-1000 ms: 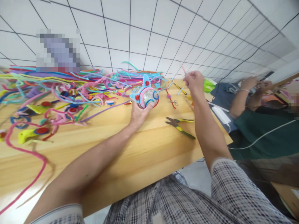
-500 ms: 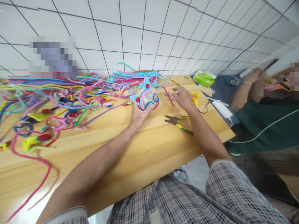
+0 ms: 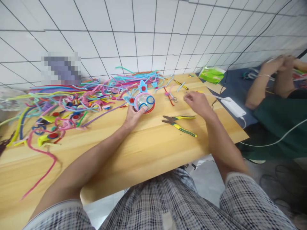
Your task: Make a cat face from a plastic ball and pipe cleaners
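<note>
My left hand (image 3: pixel 134 117) is closed around a clear, rounded pipe-cleaner craft piece (image 3: pixel 142 101). Pink and red bands run round it, blue rings sit on its face, and two light-blue points with red dots stick out at its far side. My right hand (image 3: pixel 198 103) hovers over the right part of the table with curled fingers; whatever it may hold is hidden. Behind it shows a sliver of something yellow (image 3: pixel 199 91). Nearer to me lie pliers (image 3: pixel 170 119) with yellow-green handles. Small scissors (image 3: pixel 175 99) and a red pipe-cleaner piece (image 3: pixel 169 96) lie between the hands.
Heaped pipe cleaners (image 3: pixel 93 95) cover the table's back left, with finished bits among them. A yellow-black craft knife (image 3: pixel 181 84) lies at the back. Beyond the right edge are a green packet (image 3: pixel 212 75), a white power strip (image 3: pixel 233 107) and another person's arms (image 3: pixel 266 78).
My right hand has shifted right, closer to the yellow thing, and its fingers are more curled. The left hand still holds the craft piece. The camera view has swung a little.
</note>
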Available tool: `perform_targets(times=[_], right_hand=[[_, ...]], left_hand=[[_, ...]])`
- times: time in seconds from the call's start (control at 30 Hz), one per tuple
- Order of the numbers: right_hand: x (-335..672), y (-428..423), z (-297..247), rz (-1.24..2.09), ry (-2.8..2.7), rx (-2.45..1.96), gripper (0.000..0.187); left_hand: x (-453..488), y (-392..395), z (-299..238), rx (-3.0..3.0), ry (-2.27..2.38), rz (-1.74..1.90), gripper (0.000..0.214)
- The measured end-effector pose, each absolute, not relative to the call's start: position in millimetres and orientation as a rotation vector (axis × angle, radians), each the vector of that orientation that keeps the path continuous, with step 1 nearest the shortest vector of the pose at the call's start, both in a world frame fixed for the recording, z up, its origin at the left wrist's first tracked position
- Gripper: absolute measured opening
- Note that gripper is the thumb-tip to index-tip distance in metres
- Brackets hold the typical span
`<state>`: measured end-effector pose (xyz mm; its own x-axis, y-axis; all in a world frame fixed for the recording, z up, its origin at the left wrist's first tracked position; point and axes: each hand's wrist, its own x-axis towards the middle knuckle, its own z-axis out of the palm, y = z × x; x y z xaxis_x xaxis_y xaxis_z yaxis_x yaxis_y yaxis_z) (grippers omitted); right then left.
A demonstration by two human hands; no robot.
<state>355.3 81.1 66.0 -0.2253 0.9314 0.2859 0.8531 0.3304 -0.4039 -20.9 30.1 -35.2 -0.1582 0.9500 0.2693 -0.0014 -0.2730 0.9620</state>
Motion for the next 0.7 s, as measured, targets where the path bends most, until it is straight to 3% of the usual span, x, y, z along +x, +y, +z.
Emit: perform_targets(times=[0.1,0.27,0.5,0.7], right_hand=[[381.5,77.2,73.7,0.300,-1.808,-1.423,0.011],[376.8,39.6,59.1,0.131,-1.944,-1.327,0.029],[330.7,-14.5,29.0,0.350,-2.126,-1.216,0.023],[311.8,-29.0,25.6,0.515,-2.147,-1.205,0.020]], left_hand=[[-26.6,27.6,-29.0,1.375,1.170,1.445,0.108],[-39.0,16.2,-22.5,1.450,1.161,1.351,0.094],[-41.6,8.9,-33.7,1.547,1.131,1.330,0.116],[-39.7,12.5,-36.1,1.623,1.141,1.332,0.115]])
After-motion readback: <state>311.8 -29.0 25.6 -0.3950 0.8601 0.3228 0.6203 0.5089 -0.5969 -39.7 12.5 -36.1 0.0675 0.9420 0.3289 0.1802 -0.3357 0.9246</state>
